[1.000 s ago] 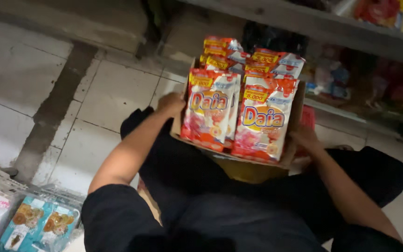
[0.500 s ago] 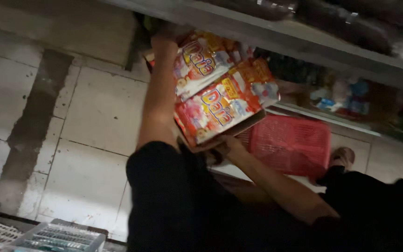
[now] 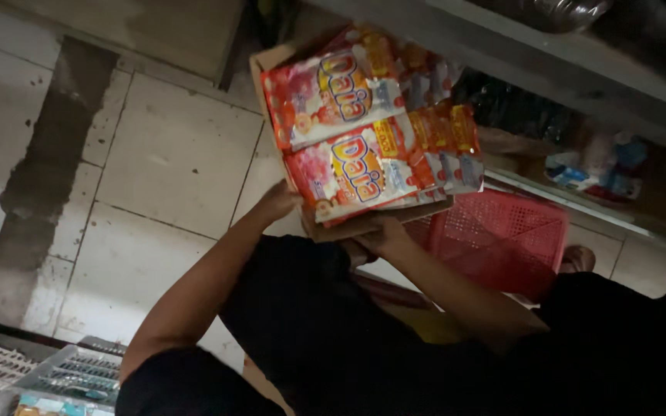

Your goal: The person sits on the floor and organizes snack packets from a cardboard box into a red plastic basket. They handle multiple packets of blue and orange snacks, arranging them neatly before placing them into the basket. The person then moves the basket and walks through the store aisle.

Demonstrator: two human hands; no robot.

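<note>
A brown cardboard box (image 3: 267, 62) full of several red, orange and white detergent pouches (image 3: 352, 166) is tipped on its side, its far end against the bottom of a shelf unit. My left hand (image 3: 277, 202) holds the box's near left corner. My right hand (image 3: 379, 233) grips the near edge from underneath. Both forearms reach out from black sleeves over my dark-trousered legs.
A red plastic basket (image 3: 502, 239) lies on the floor to the right of the box. A grey shelf edge (image 3: 549, 58) runs across the top, with packaged goods below it. Grey wire crates (image 3: 63, 374) stand at the bottom left. Pale floor tiles (image 3: 171, 154) spread to the left.
The box was upright on my lap a second ago. It now lies tilted near the shelf base. My left hand has come down from the box's far end to its near corner.
</note>
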